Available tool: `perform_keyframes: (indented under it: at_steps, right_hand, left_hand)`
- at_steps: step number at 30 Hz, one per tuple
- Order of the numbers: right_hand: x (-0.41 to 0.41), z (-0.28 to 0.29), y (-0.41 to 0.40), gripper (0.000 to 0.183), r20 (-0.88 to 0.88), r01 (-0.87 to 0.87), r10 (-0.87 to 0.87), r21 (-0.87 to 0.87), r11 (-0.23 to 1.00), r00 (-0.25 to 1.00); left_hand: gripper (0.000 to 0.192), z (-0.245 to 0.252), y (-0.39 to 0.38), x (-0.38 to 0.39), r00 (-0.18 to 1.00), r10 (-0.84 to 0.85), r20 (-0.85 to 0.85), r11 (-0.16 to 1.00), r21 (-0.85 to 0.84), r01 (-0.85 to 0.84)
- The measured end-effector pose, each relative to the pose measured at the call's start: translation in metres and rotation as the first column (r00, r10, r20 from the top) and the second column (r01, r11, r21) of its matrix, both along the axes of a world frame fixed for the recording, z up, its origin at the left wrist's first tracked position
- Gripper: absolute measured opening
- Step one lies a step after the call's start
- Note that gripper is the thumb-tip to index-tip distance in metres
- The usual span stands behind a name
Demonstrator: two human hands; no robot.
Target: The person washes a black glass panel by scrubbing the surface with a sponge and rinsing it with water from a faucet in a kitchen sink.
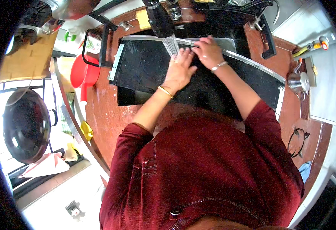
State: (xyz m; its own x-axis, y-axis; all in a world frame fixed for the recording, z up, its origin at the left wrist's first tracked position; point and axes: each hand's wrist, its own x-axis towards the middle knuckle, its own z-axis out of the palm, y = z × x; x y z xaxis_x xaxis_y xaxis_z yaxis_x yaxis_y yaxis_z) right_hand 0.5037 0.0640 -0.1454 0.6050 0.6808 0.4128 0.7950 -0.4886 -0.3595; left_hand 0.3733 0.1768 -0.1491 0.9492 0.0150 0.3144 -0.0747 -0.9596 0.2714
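Water pours from a black faucet head (162, 24) at the top middle. Beneath it lies a long, flat black panel (145, 63) with a shiny metal strip along its far edge and pale brackets at both ends. My left hand (179, 69) rests on the panel with spread fingers in the falling water, a gold-coloured bangle at its wrist. Just to the right, my right hand (208, 53) touches the panel near the metal strip, its fingers bent; whether it grips the strip cannot be told. A silver-coloured bangle is on that wrist.
A red plastic dipper (85, 72) stands left of the panel on the reddish countertop (101, 115). Black rack uprights rise on both sides. At the right are a metal pot (298, 82) and a black ring-shaped stand (298, 142). A dark wok (27, 126) hangs at the far left.
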Motion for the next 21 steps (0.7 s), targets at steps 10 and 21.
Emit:
perform_keyframes:
  at_steps: [10, 21]
  right_hand:
    - [-0.015, 0.03, -0.273, 0.02, 0.101, 0.644, -0.64, -0.013, 0.765, 0.762]
    - [-0.069, -0.005, -0.364, 0.045, -0.12, 0.692, -0.808, -0.454, 0.562, 0.577]
  left_hand:
    - [0.053, -0.016, -0.011, -0.027, 0.988, 0.082, -0.13, 0.982, 0.18, -0.058]
    - [0.049, -0.022, -0.017, -0.025, 0.996, 0.053, -0.074, 0.984, 0.176, -0.039]
